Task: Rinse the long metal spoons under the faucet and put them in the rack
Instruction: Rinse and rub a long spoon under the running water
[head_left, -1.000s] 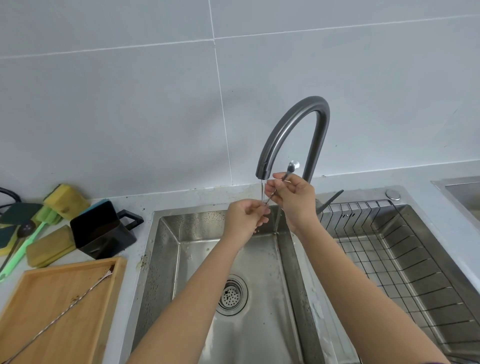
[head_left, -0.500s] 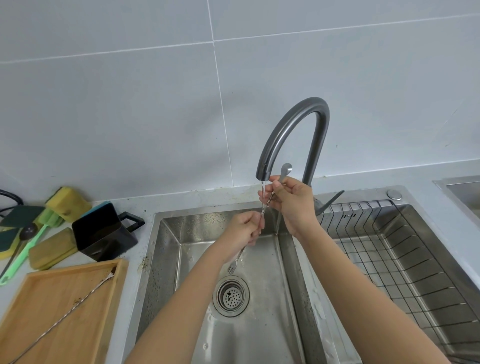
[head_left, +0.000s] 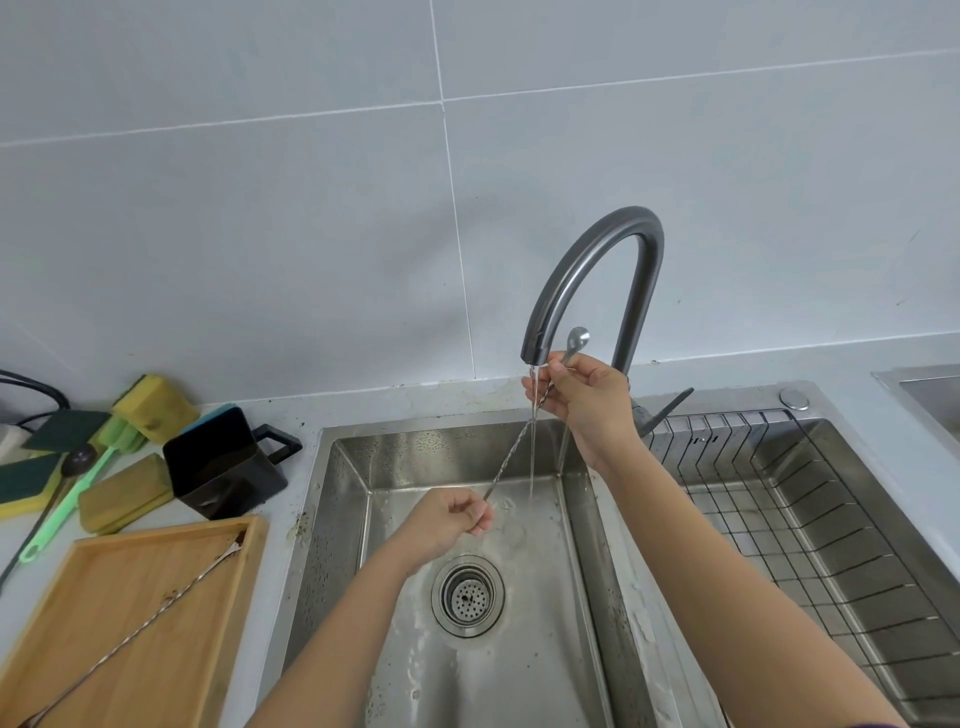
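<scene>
Spoon in hand: I hold a long twisted metal spoon (head_left: 511, 451) slanted under the faucet (head_left: 592, 275), bowl end up beside the spout, tail end down over the sink (head_left: 343, 499).
Right hand (head_left: 589, 402): fingers pinch the shaft just below the bowl, close to the spout.
Left hand (head_left: 447, 522): fingers curl round the lower end of the shaft, low in the basin above the drain (head_left: 467, 595).
Water: a thin stream falls from the spout, meets the shaft near my right fingers and runs down past it.
Second spoon: another long spoon (head_left: 140, 629) lies across the wooden tray (head_left: 104, 582) on the counter (head_left: 291, 431), not yet rinsed, I judge.
Rack: the wire rack (head_left: 810, 540) sits in the right basin, beside my right forearm.
Handling: I expect the spoon to be light, stiff and slick when wet; the twisted shaft should give better purchase than the smooth bowl.
Where to hold: I would keep one pinch on the twist near either end, so the middle stays free for the water.
Risk: a thin wet shaft could slip down towards the drain.
</scene>
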